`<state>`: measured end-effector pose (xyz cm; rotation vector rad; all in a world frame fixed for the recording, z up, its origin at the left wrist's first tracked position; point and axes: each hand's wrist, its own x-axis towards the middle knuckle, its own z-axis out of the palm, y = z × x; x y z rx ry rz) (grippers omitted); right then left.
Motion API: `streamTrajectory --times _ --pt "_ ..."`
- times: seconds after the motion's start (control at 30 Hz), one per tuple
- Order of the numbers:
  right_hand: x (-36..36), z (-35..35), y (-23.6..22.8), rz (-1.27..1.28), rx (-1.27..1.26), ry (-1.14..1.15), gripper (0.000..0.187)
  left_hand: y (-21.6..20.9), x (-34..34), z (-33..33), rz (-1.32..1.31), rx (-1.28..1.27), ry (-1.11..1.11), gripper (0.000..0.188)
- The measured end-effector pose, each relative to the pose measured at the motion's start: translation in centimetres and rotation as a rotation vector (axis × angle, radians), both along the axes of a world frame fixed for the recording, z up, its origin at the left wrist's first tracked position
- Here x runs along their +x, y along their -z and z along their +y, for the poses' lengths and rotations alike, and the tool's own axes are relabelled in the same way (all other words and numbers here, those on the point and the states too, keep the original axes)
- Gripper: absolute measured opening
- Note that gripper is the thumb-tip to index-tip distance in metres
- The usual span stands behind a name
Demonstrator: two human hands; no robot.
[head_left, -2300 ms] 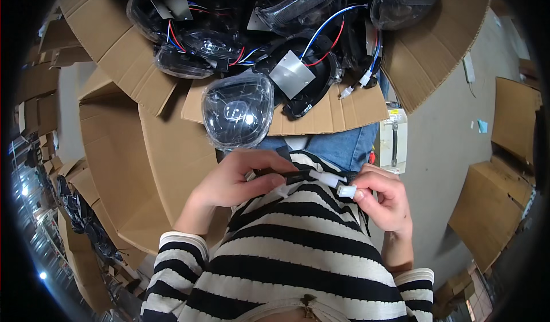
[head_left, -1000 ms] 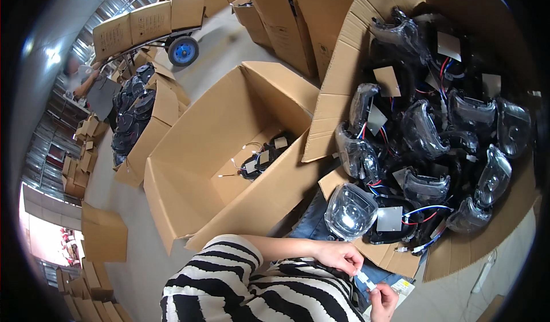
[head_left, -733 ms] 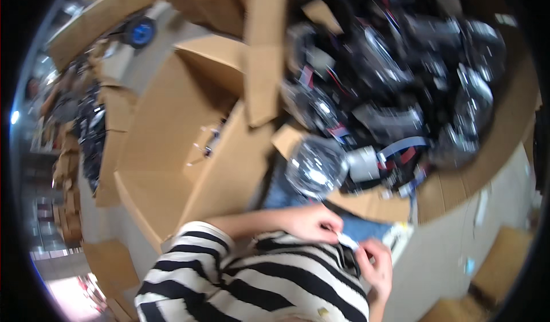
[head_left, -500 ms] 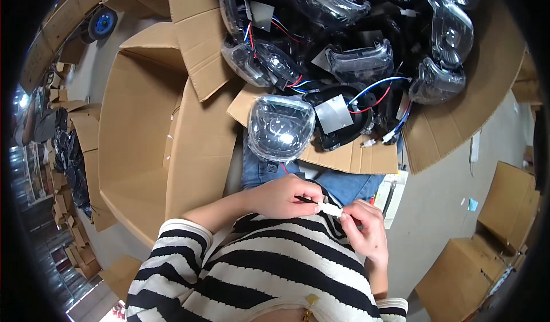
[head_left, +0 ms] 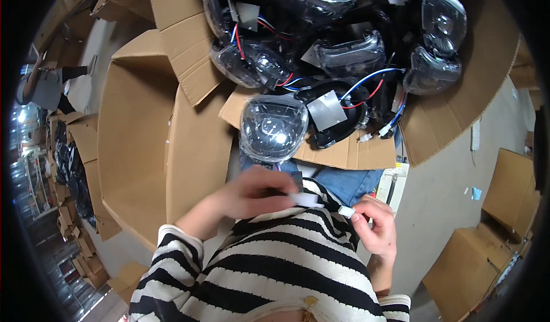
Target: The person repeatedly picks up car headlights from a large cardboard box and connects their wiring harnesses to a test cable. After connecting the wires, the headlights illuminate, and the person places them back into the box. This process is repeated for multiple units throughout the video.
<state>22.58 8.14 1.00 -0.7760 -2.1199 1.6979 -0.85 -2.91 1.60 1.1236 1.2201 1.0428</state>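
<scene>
My left hand [head_left: 246, 195], smeared by motion, holds a white piece [head_left: 305, 200] at its fingertips; it looks like a plastic wire connector, but it is blurred. To the right of it, my right hand [head_left: 375, 224] pinches a small white plastic connector [head_left: 346, 211] between thumb and fingers. A gap separates the two white pieces, in front of my striped shirt. Just beyond my left hand, a headlight [head_left: 274, 128] with a clear lens, wrapped in film, rests at the near edge of an open carton. A dark strip or wire end shows beside my left fingers.
More film-wrapped headlights [head_left: 352, 55] with red, blue and white wires fill the carton, whose cardboard flaps [head_left: 458, 110] spread outward. On the left stands a large open cardboard box [head_left: 140, 133]. More boxes [head_left: 467, 270] sit on the floor at right. A person [head_left: 48, 87] is at far left.
My hands have drawn apart: the left moved leftward with a white piece, while the right keeps its small connector. The view has shifted slightly, and a person has come in at far left.
</scene>
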Motion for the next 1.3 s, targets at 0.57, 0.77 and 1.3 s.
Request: streamTrajectory --times 0.57,0.77,1.3 --pt "0.2 -0.1 0.4 -0.054 -0.009 -0.036 0.003 -0.5 -29.6 -18.3 1.022 -0.156 -1.33 0.016" --pt "0.2 0.3 0.5 -0.072 -0.007 -0.006 0.004 16.6 -21.6 -14.2 0.542 -0.705 -0.883 0.015" --pt "0.0 -0.6 0.5 -0.062 0.005 0.038 0.006 7.6 5.1 20.3 0.882 0.052 -0.179 0.049"
